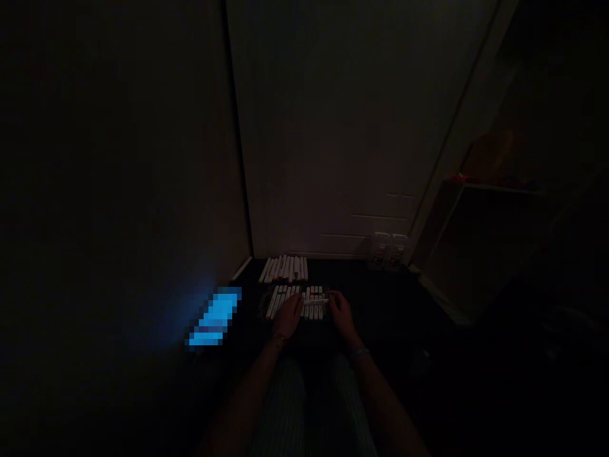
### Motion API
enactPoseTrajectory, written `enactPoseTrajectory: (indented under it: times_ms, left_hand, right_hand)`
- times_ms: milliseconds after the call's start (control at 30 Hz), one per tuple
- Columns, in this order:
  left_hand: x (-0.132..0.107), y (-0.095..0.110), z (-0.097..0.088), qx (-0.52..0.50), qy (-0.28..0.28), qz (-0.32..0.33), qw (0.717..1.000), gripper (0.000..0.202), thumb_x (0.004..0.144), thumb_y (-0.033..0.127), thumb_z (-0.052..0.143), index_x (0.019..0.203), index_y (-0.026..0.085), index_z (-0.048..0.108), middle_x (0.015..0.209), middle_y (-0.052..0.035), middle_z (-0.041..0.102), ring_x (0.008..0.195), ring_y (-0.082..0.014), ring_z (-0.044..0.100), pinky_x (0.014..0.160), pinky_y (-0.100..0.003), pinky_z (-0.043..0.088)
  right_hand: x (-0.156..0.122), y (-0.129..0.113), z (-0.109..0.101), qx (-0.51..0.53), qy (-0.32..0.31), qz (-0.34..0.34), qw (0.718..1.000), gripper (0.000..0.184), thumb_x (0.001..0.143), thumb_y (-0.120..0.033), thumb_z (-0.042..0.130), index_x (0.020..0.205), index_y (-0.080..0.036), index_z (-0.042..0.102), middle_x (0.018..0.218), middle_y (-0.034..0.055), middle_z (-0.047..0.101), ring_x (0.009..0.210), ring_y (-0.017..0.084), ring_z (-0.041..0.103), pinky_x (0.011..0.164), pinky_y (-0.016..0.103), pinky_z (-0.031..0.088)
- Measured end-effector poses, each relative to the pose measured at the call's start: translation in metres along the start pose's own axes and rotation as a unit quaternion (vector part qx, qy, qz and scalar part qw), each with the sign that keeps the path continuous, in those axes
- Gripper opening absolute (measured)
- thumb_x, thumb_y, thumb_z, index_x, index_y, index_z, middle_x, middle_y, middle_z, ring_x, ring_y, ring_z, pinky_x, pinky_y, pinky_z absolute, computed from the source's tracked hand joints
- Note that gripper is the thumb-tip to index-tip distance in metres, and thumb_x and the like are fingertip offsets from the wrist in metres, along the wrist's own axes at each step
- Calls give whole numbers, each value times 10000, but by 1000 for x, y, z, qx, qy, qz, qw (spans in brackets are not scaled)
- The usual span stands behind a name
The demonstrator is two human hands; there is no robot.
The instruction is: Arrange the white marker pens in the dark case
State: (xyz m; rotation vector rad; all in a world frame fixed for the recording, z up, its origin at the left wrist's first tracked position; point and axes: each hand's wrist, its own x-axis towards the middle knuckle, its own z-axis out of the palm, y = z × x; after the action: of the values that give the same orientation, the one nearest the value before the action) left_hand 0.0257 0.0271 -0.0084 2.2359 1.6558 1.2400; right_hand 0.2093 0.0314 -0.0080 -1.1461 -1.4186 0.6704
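Observation:
A white marker pen [314, 302] lies crosswise between my two hands, over a row of other markers. My left hand [288, 316] is closed on its left end, and my right hand [341, 313] pinches its right end. Below them, white markers [313, 313] with coloured ends stand side by side in a dark tray or on a dark surface; the dimness hides which. Part of that row is covered by my left hand. Farther back, a second group of white markers [284, 269] lies loosely side by side.
Two clear plastic containers [389, 252] stand at the back right of the dark table [409, 304], against the pale wall. A glowing blue screen, blurred out [214, 319], is at the left edge. A shelf unit [495, 188] stands to the right. The room is very dark.

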Motion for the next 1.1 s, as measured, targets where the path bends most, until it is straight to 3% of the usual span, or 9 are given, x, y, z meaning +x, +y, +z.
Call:
enactPoseTrajectory:
  times_ms: [433,867,1100]
  left_hand:
    - [-1,-4,3,3,9,3,1000,263,867,303,317,993,191,519,982,-66,604,901,-172,560,816,-325,434]
    - [1,-4,1,3,16,-13,1000,276,869,315,305,959,187,532,943,-75,609,869,-179,572,782,-325,445]
    - [1,-6,2,7,12,-11,1000,281,873,318,302,972,188,530,936,-70,612,857,-178,575,775,-326,450]
  right_hand:
    - [3,9,0,-20,-3,-13,1000,302,815,-292,344,977,-221,589,928,22,619,856,160,555,760,273,418]
    - [-1,-7,-3,41,-32,8,999,300,814,-377,383,978,-218,578,912,25,626,807,165,574,684,255,447]
    - [-1,-5,-3,51,-14,7,999,324,822,-385,365,1010,-219,569,920,27,626,817,168,577,687,263,454]
